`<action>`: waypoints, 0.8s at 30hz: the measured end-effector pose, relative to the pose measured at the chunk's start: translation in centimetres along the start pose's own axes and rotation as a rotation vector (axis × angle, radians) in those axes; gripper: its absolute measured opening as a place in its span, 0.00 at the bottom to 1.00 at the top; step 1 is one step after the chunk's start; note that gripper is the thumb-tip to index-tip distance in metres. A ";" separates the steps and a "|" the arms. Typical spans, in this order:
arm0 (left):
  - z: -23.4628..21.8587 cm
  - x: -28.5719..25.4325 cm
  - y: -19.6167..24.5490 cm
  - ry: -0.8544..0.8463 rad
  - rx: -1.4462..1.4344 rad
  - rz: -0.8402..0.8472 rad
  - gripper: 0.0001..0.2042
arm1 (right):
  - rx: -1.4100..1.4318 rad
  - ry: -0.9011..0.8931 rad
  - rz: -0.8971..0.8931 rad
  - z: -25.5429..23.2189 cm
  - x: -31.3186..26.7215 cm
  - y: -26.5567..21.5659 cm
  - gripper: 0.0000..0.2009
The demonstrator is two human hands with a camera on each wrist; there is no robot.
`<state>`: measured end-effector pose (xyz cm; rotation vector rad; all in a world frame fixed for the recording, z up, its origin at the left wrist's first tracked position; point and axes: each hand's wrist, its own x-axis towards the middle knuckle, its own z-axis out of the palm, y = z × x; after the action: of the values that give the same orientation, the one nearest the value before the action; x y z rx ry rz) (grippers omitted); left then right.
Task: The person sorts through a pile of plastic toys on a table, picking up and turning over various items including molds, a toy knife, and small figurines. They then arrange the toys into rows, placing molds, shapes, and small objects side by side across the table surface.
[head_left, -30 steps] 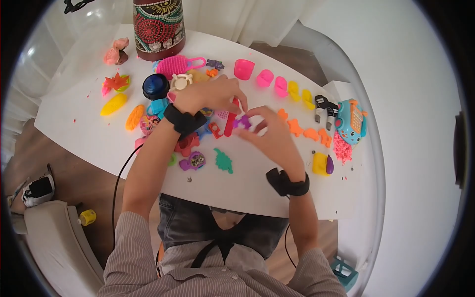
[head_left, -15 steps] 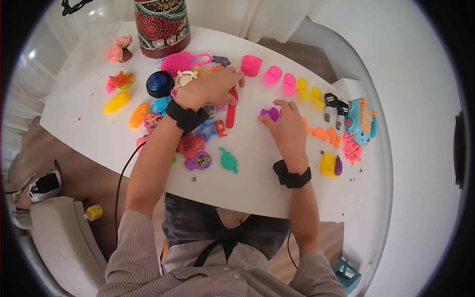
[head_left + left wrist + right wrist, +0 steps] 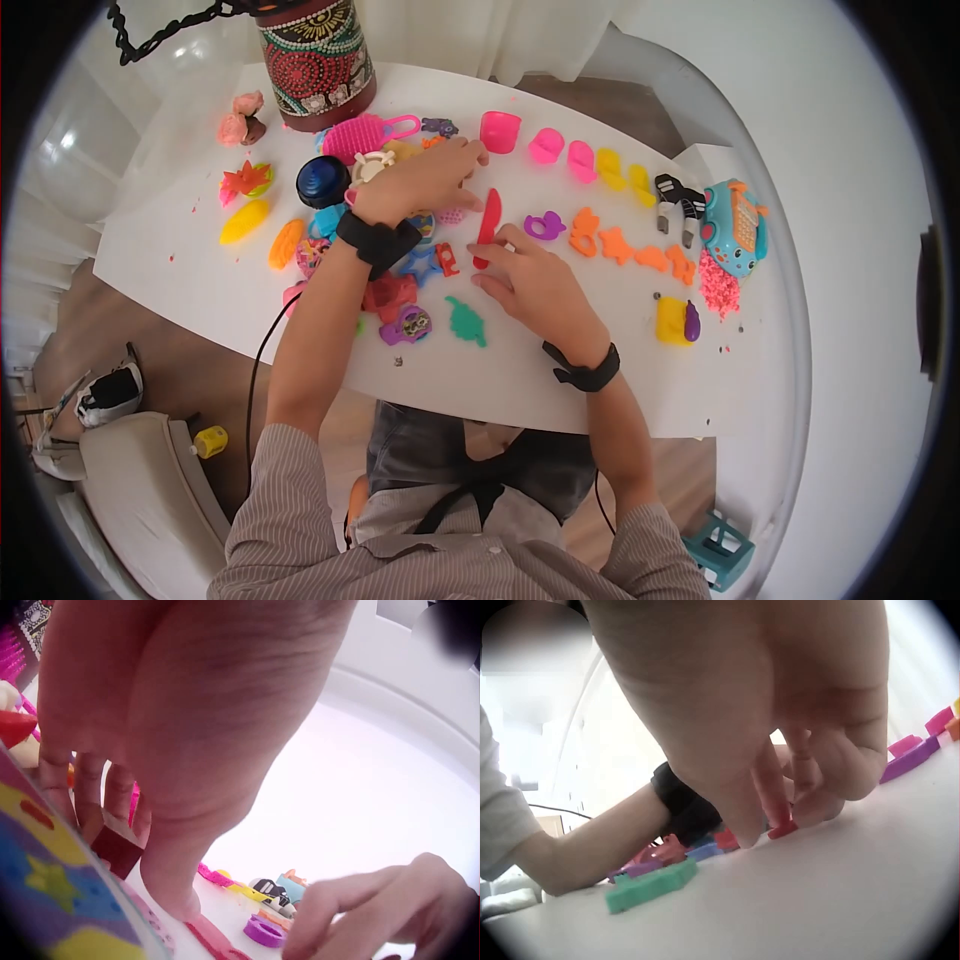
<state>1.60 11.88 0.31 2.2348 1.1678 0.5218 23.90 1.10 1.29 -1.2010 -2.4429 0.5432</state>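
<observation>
My right hand (image 3: pixel 545 290) reaches to the lower end of a red toy knife (image 3: pixel 491 215), its index fingertip touching it and the thumb apart from it. In the right wrist view, the fingertip presses on a red end (image 3: pixel 782 830) at the tabletop. My left hand (image 3: pixel 425 182) hovers left of the knife, fingers loosely bent. The left wrist view shows its thumb near the knife (image 3: pixel 214 939) and a small brown-red block (image 3: pixel 116 844) by the other fingers; whether they touch it, I cannot tell. A purple ring-shaped piece (image 3: pixel 545 226) lies right of the knife.
Right of the purple piece runs a row of orange shapes (image 3: pixel 614 246). Pink and yellow pieces (image 3: pixel 581 161) line the back, ending near a blue toy phone (image 3: pixel 733 235). Mixed toys crowd the left, with a green dinosaur shape (image 3: pixel 466 321) in front and a patterned vase (image 3: pixel 318 65) behind.
My right hand has let go of the purple piece, now lying beside the orange row, and moved left to the red knife. The knife has shifted right and tilted. My left hand stays nearby.
</observation>
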 end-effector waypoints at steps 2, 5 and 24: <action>-0.6 -0.2 -0.1 -0.063 -0.072 -0.010 0.24 | 0.013 -0.019 0.034 -0.5 -0.9 -0.1 0.13; -0.7 0.3 -0.4 -0.090 0.027 0.080 0.20 | 0.032 -0.062 0.104 -2.2 -3.7 -0.2 0.13; -3.3 1.2 0.1 0.005 -0.150 0.164 0.14 | -0.096 0.017 0.266 -7.6 -20.8 2.3 0.20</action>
<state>0.47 13.84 3.05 2.2106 0.9204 0.6580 40.93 -13.05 3.55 -1.5766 -2.3331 0.4895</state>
